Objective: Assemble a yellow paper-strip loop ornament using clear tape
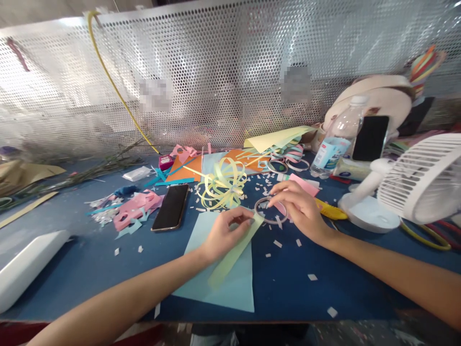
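My left hand pinches a pale yellow-green paper strip near its upper end. The strip slants down over a light blue sheet of paper on the table. My right hand has its fingers closed at the top of a thin ring, which looks like a narrow roll of tape. The strip's upper end meets the ring's left edge. Just beyond my hands sits a ball of looped yellow paper strips.
Small paper scraps litter the blue table. Left of the sheet lies a phone, with pink paper cutouts beside it. On the right stand a white fan, a plastic bottle and another phone. A perforated metal panel closes the back.
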A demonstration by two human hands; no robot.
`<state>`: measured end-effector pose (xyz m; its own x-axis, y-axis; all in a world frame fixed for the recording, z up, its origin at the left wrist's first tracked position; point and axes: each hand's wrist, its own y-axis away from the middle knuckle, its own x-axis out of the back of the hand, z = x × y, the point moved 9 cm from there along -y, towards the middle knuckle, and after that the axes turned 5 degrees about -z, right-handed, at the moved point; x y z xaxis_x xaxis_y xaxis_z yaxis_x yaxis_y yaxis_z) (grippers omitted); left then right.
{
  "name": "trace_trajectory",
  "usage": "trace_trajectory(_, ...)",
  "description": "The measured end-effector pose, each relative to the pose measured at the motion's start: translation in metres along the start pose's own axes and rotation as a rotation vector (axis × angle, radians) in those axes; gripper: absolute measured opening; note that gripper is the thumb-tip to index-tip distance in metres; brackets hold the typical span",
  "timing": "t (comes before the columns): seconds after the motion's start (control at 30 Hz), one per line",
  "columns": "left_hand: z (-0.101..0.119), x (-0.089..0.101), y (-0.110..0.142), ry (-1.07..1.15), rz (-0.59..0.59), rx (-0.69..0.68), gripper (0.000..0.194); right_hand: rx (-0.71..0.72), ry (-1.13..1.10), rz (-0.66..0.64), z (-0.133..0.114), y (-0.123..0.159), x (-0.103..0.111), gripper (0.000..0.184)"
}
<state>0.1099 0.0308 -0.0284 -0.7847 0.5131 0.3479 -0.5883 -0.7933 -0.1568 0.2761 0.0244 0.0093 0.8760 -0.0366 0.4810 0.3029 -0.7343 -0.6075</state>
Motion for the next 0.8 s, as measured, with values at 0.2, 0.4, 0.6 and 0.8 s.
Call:
trace_trajectory(0.2, -0.002, 0.004, 0.000, -0.008, 0.066, 0.011, 0.010, -0.084, -0.075, -0.016, 0.008, 0.003, -0.006, 0.012)
trace_trajectory(0.4, -0.003, 0.008, 0.001, -0.018, 0.122, 0.005, 0.006, -0.077, -0.089, -0.174, -0.001, 0.005, -0.021, 0.017)
trace_trajectory(0.6, -0.005, 0.011, 0.001, -0.026, 0.139, 0.000, 0.012, -0.061, -0.044, -0.256, -0.001, 0.008, -0.030, 0.010)
trace_trajectory(0.8, -0.004, 0.012, 0.002, -0.021, 0.145, -0.001, 0.010, -0.026, -0.060, -0.289, -0.008, 0.009, -0.036, 0.005)
